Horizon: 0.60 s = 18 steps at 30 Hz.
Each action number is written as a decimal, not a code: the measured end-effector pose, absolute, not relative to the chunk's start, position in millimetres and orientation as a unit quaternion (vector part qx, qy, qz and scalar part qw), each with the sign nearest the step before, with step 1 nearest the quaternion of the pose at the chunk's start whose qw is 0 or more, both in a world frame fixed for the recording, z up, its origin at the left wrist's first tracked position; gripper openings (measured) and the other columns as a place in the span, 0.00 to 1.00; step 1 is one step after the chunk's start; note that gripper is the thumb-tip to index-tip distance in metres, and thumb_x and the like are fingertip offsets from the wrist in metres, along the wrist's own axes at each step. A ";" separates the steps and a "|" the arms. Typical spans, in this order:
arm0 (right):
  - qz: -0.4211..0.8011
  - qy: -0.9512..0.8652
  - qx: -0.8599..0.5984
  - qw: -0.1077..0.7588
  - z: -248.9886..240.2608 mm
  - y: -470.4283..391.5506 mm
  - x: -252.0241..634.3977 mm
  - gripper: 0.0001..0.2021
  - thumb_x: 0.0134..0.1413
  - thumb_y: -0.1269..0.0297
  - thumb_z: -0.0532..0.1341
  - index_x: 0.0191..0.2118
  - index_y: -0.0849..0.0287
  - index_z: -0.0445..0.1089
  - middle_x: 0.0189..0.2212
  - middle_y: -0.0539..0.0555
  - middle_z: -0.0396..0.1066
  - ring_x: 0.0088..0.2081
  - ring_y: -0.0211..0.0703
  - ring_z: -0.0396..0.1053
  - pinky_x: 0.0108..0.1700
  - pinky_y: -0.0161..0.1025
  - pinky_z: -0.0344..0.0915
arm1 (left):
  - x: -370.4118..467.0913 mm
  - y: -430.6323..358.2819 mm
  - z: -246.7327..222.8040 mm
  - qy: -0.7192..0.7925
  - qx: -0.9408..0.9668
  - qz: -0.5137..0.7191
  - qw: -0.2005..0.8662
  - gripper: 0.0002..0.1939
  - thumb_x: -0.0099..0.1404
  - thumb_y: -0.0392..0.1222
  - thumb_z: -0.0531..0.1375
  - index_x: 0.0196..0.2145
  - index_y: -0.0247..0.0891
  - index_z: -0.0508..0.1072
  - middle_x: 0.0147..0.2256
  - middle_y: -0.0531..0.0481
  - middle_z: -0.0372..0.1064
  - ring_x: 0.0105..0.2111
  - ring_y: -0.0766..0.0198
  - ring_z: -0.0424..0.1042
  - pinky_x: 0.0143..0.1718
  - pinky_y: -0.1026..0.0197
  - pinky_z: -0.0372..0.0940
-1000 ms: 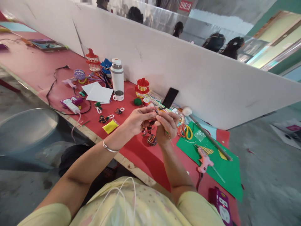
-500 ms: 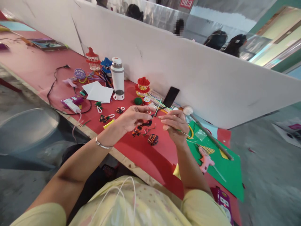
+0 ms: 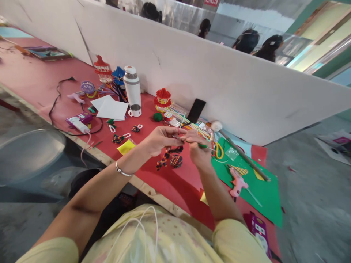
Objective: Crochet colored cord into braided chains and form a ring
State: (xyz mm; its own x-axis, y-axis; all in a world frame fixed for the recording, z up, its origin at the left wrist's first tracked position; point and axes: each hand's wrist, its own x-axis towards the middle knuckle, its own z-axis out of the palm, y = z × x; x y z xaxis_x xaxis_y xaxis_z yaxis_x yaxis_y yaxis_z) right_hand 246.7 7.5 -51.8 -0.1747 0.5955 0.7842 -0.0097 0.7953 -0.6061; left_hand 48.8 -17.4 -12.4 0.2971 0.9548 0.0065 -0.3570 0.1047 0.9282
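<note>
My left hand (image 3: 159, 140) is closed in a pinch over the table, on the end of dark multicoloured yarn as far as I can see. Below its fingers is a knotted yarn piece (image 3: 163, 161) in black, orange and red. My right hand (image 3: 199, 149) is closed around a slim metal tool with a green grip (image 3: 203, 145), perhaps a crochet hook. The tool's thin tip reaches the left fingertips, and the two hands nearly touch. A small multicoloured yarn ball (image 3: 176, 161) rests on the red table just beneath. Fine detail between the fingers is hidden.
A white thermos (image 3: 132, 91), a phone (image 3: 196, 110) and a red lantern-like ornament (image 3: 162, 98) stand along the white partition (image 3: 219, 80). At right, a pink glue gun (image 3: 238, 182) and a wooden stick (image 3: 244, 157) lie on green sheet (image 3: 263, 201). A bin (image 3: 33, 160) stands left.
My right hand has moved left to meet my left hand, and its tool now points at the left fingertips. The view has shifted slightly.
</note>
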 end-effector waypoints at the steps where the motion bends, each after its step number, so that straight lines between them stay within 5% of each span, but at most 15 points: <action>1: 0.212 -0.729 -0.218 0.613 -53.7 5.6 244.3 0.14 0.65 0.46 0.63 0.40 0.47 0.81 0.39 0.52 0.84 0.44 0.49 0.78 0.53 0.56 0.73 | 54.5 -18.1 -13.6 0.332 0.444 0.529 0.642 0.24 0.45 0.37 0.78 0.43 0.34 0.86 0.27 0.48 0.78 0.24 0.68 0.72 0.25 0.66 0.65; 6: 0.060 -0.785 -0.228 0.573 -54.8 -0.5 246.0 0.08 0.64 0.55 0.67 0.47 0.43 0.80 0.43 0.51 0.84 0.46 0.49 0.76 0.52 0.54 0.72 | 68.9 -21.0 -18.3 0.405 0.451 0.621 0.497 0.30 0.47 0.36 0.77 0.50 0.33 0.83 0.27 0.52 0.78 0.27 0.68 0.74 0.32 0.65 0.71; 10: -0.046 -0.728 -0.249 0.637 -59.6 -2.0 239.0 0.12 0.61 0.60 0.69 0.50 0.40 0.79 0.46 0.51 0.83 0.49 0.52 0.74 0.51 0.55 0.71 | 72.7 -24.6 -19.0 0.375 0.409 0.616 0.560 0.32 0.48 0.39 0.77 0.53 0.35 0.82 0.30 0.50 0.80 0.27 0.68 0.75 0.30 0.66 0.70; 15: 0.177 -0.648 -0.246 0.699 -63.3 12.4 225.9 0.12 0.68 0.48 0.60 0.44 0.47 0.78 0.41 0.52 0.82 0.46 0.48 0.78 0.53 0.55 0.74 | 63.0 -29.5 -4.1 0.358 0.372 0.567 0.642 0.26 0.48 0.38 0.77 0.47 0.38 0.85 0.29 0.49 0.78 0.19 0.75 0.64 0.14 0.70 0.46; 18: 0.332 -0.628 -0.197 0.676 -61.2 25.6 229.9 0.16 0.67 0.43 0.60 0.40 0.49 0.76 0.38 0.52 0.81 0.45 0.46 0.79 0.50 0.50 0.76 | 53.5 -31.1 7.5 0.365 0.386 0.558 0.638 0.23 0.48 0.36 0.77 0.44 0.38 0.86 0.28 0.49 0.77 0.19 0.75 0.62 0.14 0.69 0.43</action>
State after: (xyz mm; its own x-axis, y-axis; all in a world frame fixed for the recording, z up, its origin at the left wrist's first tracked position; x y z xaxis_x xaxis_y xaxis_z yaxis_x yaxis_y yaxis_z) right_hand 229.9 25.6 -61.2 -0.0093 0.6961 0.7179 -0.2006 0.7020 -0.6833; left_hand 53.5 -31.1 7.5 0.1113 0.9932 -0.0341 -0.4294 0.0791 0.8997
